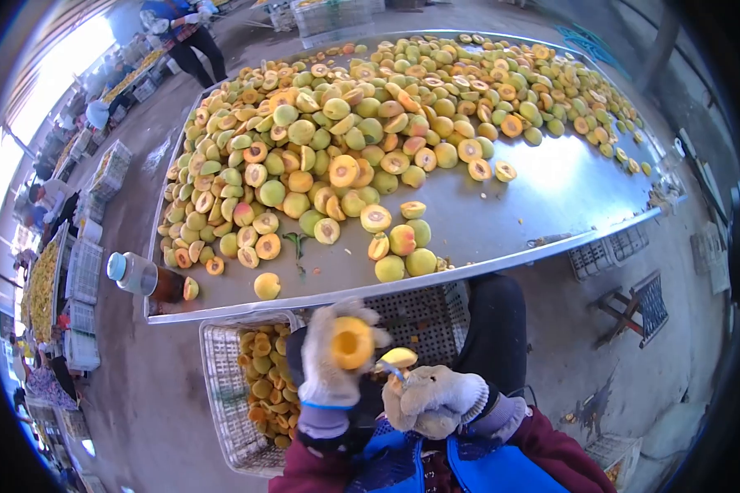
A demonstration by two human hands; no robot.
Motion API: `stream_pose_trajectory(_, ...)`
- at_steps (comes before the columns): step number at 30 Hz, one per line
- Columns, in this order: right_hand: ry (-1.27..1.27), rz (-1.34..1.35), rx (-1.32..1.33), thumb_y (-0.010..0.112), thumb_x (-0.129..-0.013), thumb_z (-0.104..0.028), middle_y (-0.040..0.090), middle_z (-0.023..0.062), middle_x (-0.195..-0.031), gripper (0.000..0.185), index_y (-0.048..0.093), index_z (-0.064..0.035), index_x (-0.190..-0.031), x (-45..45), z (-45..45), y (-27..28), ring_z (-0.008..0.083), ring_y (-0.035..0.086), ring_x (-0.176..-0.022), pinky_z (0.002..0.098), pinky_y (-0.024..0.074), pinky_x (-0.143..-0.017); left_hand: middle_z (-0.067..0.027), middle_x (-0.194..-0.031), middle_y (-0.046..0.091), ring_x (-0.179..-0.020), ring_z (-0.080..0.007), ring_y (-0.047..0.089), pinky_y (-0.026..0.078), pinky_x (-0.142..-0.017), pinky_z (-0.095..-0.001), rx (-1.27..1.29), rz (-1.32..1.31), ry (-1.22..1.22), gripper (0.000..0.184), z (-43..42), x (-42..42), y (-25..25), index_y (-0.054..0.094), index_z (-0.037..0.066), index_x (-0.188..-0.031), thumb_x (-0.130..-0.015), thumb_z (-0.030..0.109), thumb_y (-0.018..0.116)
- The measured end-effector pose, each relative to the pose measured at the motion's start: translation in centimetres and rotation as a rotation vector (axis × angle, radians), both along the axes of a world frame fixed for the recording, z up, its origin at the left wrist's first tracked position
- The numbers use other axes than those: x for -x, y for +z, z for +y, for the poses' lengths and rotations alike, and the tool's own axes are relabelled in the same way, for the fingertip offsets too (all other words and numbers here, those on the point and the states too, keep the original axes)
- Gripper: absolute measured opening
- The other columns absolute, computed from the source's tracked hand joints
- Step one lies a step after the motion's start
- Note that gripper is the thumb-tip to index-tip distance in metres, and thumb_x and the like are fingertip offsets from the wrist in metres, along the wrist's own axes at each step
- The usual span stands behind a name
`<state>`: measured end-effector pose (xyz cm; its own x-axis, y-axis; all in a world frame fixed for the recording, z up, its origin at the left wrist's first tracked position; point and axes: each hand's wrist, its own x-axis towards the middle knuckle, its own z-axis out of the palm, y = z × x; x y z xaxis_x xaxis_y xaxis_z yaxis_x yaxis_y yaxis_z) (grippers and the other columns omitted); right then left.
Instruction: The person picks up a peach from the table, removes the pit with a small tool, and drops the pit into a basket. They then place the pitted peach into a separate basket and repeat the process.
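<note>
- Currently, the left hand (pixel 321 368) holds a hollowed apricot half (pixel 352 343).
- Right hand (pixel 432 401) clenches a partly hidden tool (pixel 391 370).
- Apricots (pixel 302 131) lie heaped on the metal surface (pixel 489 222).

There's a half (pixel 352 343) in the left hand (pixel 321 367), and a basket (pixel 221 394) just left of that hand with more halves (pixel 265 390) in it. Stool (pixel 645 308) is way off right of the right hand (pixel 434 400). Table (pixel 477 222) is ahead of both hands, fruit (pixel 302 131) piled on it, bottle (pixel 150 278) at its near left corner.
</note>
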<state>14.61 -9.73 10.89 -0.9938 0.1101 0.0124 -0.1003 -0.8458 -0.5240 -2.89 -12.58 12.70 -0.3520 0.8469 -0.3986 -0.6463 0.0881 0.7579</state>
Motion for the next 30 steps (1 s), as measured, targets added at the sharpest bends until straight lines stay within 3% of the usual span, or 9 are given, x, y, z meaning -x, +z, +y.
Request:
stream_pose_trajectory(2, -0.137, -0.339, -0.235, 0.063, -0.088, -0.018, 0.062, 0.0043, -0.086, 0.014, 0.064, -0.0045, -0.086, -0.6, 0.5, -0.1, 0.0166, 0.060, -0.082, 0.0298, 0.0472, -0.075, -0.0098, -0.093, 0.065, -0.072, -0.0200, 0.067, 0.055, -0.054, -0.0326, 0.013, 0.338, 0.110, 0.043, -2.2, 4.8, -2.5, 0.059, 0.002, -0.108, -0.097, 0.042, 0.049)
stream_pose_trajectory(3, -0.386, -0.168, -0.939, 0.063, -0.089, -0.017, 0.062, 0.0012, -0.087, 0.012, 0.064, -0.0056, -0.088, -1.2, 0.2, -2.7, 0.0148, 0.061, -0.086, 0.0301, 0.0476, -0.076, -0.0088, -0.092, 0.066, -0.081, -0.0193, 0.067, 0.055, -0.064, -0.0298, 0.070, 0.594, 0.109, 0.045, -3.4, 8.8, -6.4, 0.062, -0.001, -0.108, -0.095, 0.042, 0.054)
stream_pose_trajectory(4, -0.402, -0.305, -0.847, 0.067, -0.085, -0.016, 0.058, 0.0032, -0.067, 0.015, 0.062, -0.0018, -0.082, -0.8, 1.1, -0.3, 0.0091, 0.054, -0.057, 0.0229, 0.0422, -0.052, -0.0100, -0.093, 0.067, -0.093, -0.0265, 0.064, 0.052, -0.082, -0.0396, 0.368, 1.230, 0.010, 0.036, -5.1, 12.7, -9.2, 0.070, 0.005, -0.101, -0.088, 0.038, 0.063)
stream_pose_trajectory(6, -0.092, -0.764, -0.031, 0.065, -0.088, -0.019, 0.056, 0.0004, -0.062, 0.015, 0.061, -0.0046, -0.086, -0.1, 2.4, 1.6, 0.0066, 0.050, -0.049, 0.0216, 0.0379, -0.044, -0.0089, -0.101, 0.066, -0.103, -0.0289, 0.058, 0.046, -0.090, -0.0402, 0.510, 2.267, -0.134, 0.028, -5.3, 14.4, -6.4, 0.073, 0.009, -0.092, -0.077, 0.032, 0.069)
stream_pose_trajectory(15, -0.140, -0.919, -0.325, 0.070, -0.088, -0.029, 0.059, -0.0015, -0.070, 0.025, 0.059, -0.0081, -0.095, 2.6, 1.6, 0.2, 0.0068, 0.057, -0.060, 0.0233, 0.0476, -0.055, -0.0186, -0.118, 0.060, -0.111, -0.0337, 0.058, 0.046, -0.094, -0.0421, 0.972, 1.630, -0.363, 0.058, 7.6, 19.2, -9.4, 0.056, 0.006, -0.124, -0.078, 0.038, 0.070)
stream_pose_trajectory(18, -0.210, -0.911, -0.341, 0.068, -0.090, -0.030, 0.058, -0.0023, -0.067, 0.023, 0.058, -0.0097, -0.095, 2.5, 1.5, 0.1, 0.0063, 0.056, -0.056, 0.0229, 0.0455, -0.052, -0.0186, -0.120, 0.059, -0.109, -0.0321, 0.059, 0.051, -0.088, -0.0420, 0.709, 1.576, -0.436, 0.061, 8.1, 19.5, -10.1, 0.051, 0.004, -0.128, -0.077, 0.033, 0.071)
stream_pose_trajectory(20, -0.238, -0.900, -0.350, 0.065, -0.091, -0.032, 0.057, -0.0029, -0.063, 0.023, 0.056, -0.0110, -0.094, 2.9, 1.4, 0.1, 0.0060, 0.055, -0.053, 0.0226, 0.0438, -0.050, -0.0170, -0.120, 0.058, -0.108, -0.0303, 0.060, 0.056, -0.081, -0.0424, 0.032, 0.253, -0.298, 0.069, 6.7, 18.2, -10.8, 0.044, 0.003, -0.134, -0.076, 0.027, 0.072)
stream_pose_trajectory(22, -0.213, -0.901, -0.416, 0.064, -0.091, -0.034, 0.058, -0.0018, -0.062, 0.025, 0.056, -0.0108, -0.093, 3.6, 1.7, 0.5, 0.0071, 0.055, -0.052, 0.0239, 0.0438, -0.050, -0.0163, -0.119, 0.058, -0.107, -0.0298, 0.060, 0.059, -0.075, -0.0409, -0.250, -0.034, -0.225, 0.074, 5.0, 12.9, -7.8, 0.040, 0.002, -0.137, -0.077, 0.029, 0.073)
stream_pose_trajectory(30, -0.203, -0.964, -0.693, 0.061, -0.091, -0.039, 0.059, -0.0007, -0.062, 0.032, 0.057, -0.0113, -0.107, 5.0, 1.9, 3.4, 0.0110, 0.058, -0.053, 0.0276, 0.0468, -0.053, -0.0148, -0.119, 0.059, -0.105, -0.0315, 0.061, 0.055, -0.082, -0.0412, -0.150, -0.194, -0.197, 0.071, 1.4, 3.1, -3.4, 0.050, 0.003, -0.127, -0.084, 0.058, 0.061)
